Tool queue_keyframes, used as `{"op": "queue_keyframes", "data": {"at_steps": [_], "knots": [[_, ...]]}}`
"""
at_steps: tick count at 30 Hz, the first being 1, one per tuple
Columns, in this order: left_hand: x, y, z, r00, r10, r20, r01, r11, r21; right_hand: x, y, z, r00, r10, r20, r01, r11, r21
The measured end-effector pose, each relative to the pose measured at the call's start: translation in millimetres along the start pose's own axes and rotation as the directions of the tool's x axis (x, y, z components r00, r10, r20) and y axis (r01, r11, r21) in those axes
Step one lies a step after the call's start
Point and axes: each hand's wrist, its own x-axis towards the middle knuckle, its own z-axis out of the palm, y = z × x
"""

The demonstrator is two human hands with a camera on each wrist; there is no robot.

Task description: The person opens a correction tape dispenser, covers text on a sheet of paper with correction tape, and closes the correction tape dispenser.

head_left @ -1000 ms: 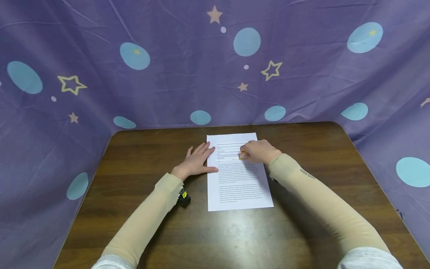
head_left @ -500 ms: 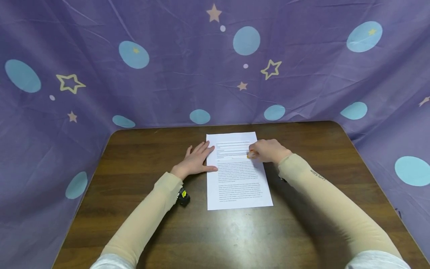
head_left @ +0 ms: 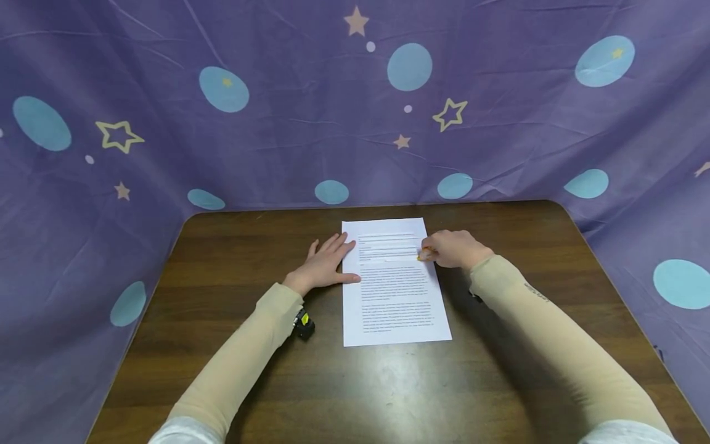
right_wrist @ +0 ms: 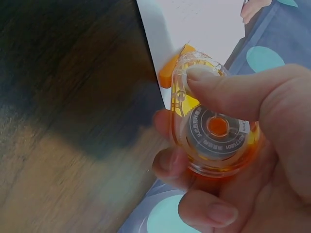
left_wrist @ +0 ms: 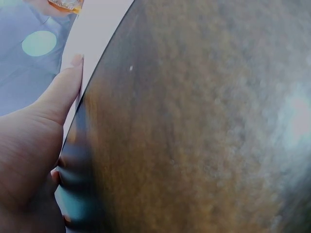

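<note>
A printed sheet of paper [head_left: 396,308] lies flat on the brown wooden table [head_left: 244,246]. My left hand [head_left: 323,268] rests spread on the sheet's left edge, fingers and thumb straight. In the left wrist view its thumb [left_wrist: 63,92] lies along the paper's edge. My right hand [head_left: 456,248] holds a correction tape dispenser [right_wrist: 214,131], clear with orange parts and a grey label, pinched between thumb and curled fingers. The dispenser's orange tip [right_wrist: 170,70] is right at the paper near its right edge, at the end of a blank white band across the text.
A purple curtain [head_left: 277,123] with blue ovals and stars hangs behind and beside the table. A small black device [head_left: 303,325] is strapped at my left wrist. Beige sleeves [head_left: 554,327] cover both forearms.
My right hand has slid to the right across the sheet with the correction tape dispenser, reaching the right edge of the text. The left hand has stayed in place on the paper.
</note>
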Motion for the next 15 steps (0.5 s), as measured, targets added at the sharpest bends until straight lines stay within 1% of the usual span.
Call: {"op": "queue_keyframes", "data": {"at_steps": [4, 12, 15], "knots": [[-1.2, 0.3, -0.7, 1.000, 0.000, -0.001, 0.000, 1.000, -0.002, -0.3, -0.8, 0.2, 1.000, 0.003, -0.008, -0.003, 1.000, -0.006], [-2.5, 0.7, -1.6, 1.000, 0.008, -0.006, -0.008, 1.000, 0.007, -0.1, -0.5, -1.8, 1.000, 0.005, 0.023, -0.005, 1.000, -0.016], [-2.4, 1.9, -2.0, 1.000, 0.011, -0.003, -0.011, 1.000, 0.008, 0.6, 0.3, -4.9, 1.000, 0.000, 0.020, 0.000, 1.000, 0.000]]}}
